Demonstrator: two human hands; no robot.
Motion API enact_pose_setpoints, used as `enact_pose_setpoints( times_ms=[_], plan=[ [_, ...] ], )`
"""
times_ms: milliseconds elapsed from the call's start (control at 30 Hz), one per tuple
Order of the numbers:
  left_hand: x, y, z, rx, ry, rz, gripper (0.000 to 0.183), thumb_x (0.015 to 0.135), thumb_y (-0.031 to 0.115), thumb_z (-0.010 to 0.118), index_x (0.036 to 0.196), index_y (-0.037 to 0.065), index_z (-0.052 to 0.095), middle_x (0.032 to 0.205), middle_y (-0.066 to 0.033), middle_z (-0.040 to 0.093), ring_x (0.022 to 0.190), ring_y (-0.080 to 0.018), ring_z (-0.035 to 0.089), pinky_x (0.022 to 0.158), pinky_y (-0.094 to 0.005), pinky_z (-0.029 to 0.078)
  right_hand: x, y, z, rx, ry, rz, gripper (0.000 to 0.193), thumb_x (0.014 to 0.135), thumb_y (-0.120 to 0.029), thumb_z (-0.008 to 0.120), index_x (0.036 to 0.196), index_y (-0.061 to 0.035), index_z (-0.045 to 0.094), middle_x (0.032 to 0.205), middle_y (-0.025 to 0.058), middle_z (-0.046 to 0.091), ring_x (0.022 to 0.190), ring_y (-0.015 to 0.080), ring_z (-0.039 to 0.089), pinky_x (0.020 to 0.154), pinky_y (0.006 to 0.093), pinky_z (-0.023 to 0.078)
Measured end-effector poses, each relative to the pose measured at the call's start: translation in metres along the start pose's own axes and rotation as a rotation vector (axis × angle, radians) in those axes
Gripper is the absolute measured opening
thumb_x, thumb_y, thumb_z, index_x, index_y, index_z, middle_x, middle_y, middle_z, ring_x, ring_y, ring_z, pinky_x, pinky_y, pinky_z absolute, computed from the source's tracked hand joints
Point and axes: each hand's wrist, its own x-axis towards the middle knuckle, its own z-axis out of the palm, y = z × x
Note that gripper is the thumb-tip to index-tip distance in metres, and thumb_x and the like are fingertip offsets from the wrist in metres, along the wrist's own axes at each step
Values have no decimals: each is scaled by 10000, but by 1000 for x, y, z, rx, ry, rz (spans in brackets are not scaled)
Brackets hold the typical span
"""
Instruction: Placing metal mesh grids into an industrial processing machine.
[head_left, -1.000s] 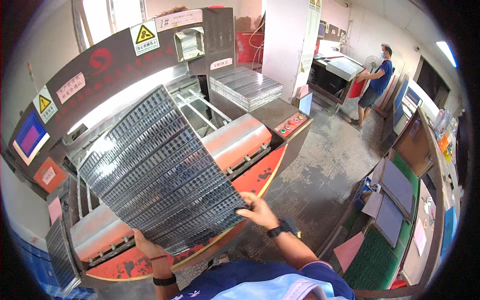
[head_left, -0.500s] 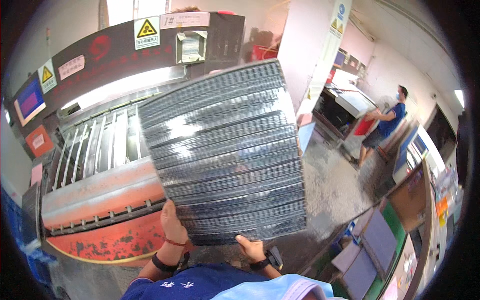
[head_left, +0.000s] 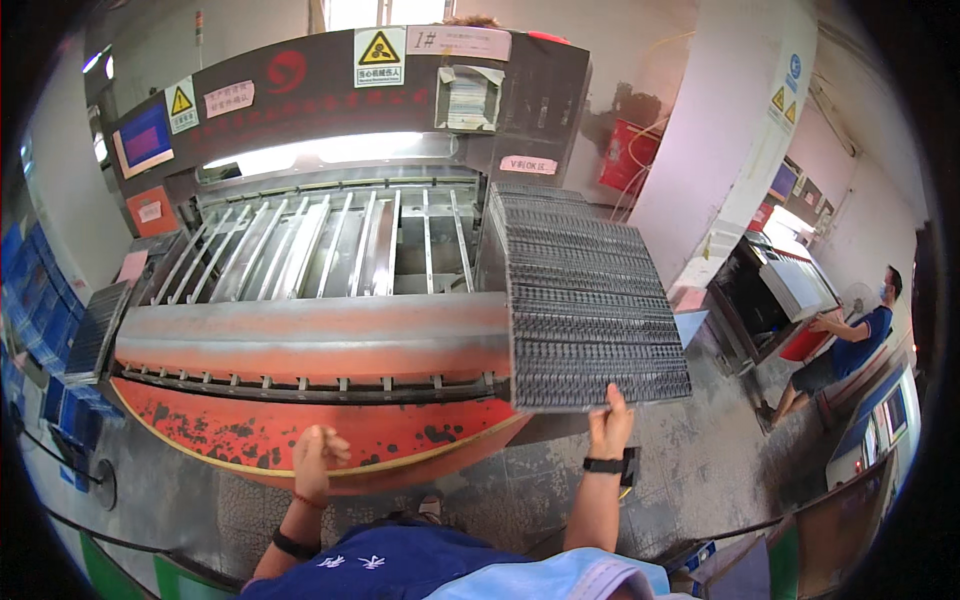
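Note:
A large dark circuit board panel (head_left: 600,320) with rows of small repeated units is tilted at the right end of the machine. My right hand (head_left: 608,425) grips its near edge, with the thumb lying on the upper face. Behind that panel shows the top of another similar dark panel or stack (head_left: 540,198); most of it is hidden. My left hand (head_left: 318,462) is off the panel, in front of the machine's orange lower body. Its fingers are loosely bent and apart, holding nothing.
The machine (head_left: 310,320) has metal rails and an orange rounded front. More dark panels (head_left: 97,335) lean at its left end, near blue stacked crates (head_left: 45,280). A white pillar (head_left: 700,150) stands at right. Beyond it, a person (head_left: 860,335) works at another machine. Benches line the lower right.
The panel has moved from in front of me to the machine's right end, farther off. My left hand has let go of it; my right hand still grips it. The view has turned left.

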Motion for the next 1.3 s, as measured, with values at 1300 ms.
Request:
enact_pose_setpoints(
  times_ms=[1300],
  plan=[
    [-84, -78, 199, -127, 868, 27, 307, 918, 296, 432, 782, 47, 549, 652, -39, 585, 578, -111, 561, 518, -233, 450, 467, 95, 10, -1080, -478, 641, 565, 817, -589, 448, 1040, -82, 558, 578, 58, 549, 302, 182, 395, 304, 323, 375]
  ],
)
